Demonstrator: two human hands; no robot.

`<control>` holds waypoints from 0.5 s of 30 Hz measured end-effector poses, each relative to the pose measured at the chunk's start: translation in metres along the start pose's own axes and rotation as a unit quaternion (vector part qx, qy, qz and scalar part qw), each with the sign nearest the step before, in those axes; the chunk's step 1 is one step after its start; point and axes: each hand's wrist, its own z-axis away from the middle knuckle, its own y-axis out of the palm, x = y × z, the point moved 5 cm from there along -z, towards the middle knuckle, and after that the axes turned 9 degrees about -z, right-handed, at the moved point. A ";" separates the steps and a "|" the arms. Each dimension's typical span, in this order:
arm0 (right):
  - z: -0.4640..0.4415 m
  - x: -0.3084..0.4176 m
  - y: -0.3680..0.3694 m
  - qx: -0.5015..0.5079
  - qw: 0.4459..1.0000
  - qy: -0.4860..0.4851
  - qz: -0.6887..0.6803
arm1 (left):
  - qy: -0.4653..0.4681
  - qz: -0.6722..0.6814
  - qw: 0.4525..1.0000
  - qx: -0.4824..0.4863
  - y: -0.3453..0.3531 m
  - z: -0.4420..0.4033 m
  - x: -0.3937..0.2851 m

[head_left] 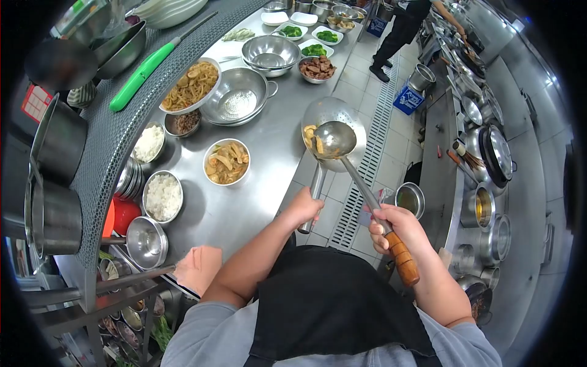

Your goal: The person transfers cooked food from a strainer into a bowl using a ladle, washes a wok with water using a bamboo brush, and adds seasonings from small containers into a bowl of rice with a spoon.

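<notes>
My left hand [300,207] is closed round the tubular metal handle of a wide, shallow strainer [353,125], held past the counter's right edge. In my right hand [398,229] is a ladle [337,137], gripped where its metal shaft meets the wooden handle. The ladle's bowl lies over the strainer and hides part of it. Pieces of yellowish-brown food [310,132] show at the bowl's left side. To the left, a white bowl of saucy sliced food [227,161] stands on the steel counter [257,202].
Rice bowls [163,197], a noodle bowl [194,84], steel basins [237,95] and a bowl of meat [317,68] stand on the counter. A green-handled tool [142,76] lies on the left shelf. Cooking pots [477,206] line the right. A person [400,30] stands farther up the aisle.
</notes>
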 end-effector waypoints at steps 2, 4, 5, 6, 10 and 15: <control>-0.001 0.001 -0.004 0.016 0.999 0.001 -0.037 | -0.005 0.018 1.000 0.009 -0.002 0.001 0.001; -0.002 0.008 -0.009 0.038 0.997 0.003 -0.072 | -0.007 0.030 1.000 -0.003 -0.012 0.002 0.000; -0.001 0.013 -0.014 0.022 0.999 -0.020 -0.020 | -0.008 0.031 0.999 -0.006 -0.016 0.002 0.001; 0.001 0.018 -0.015 0.005 0.999 -0.043 0.031 | -0.005 0.029 1.000 0.002 -0.019 0.003 0.001; -0.001 0.037 -0.021 -0.062 0.973 -0.090 0.201 | 0.000 0.021 1.000 -0.003 -0.030 0.008 -0.003; -0.008 0.045 -0.019 -0.055 0.972 -0.120 0.195 | 0.008 0.028 1.000 0.004 -0.034 0.009 -0.010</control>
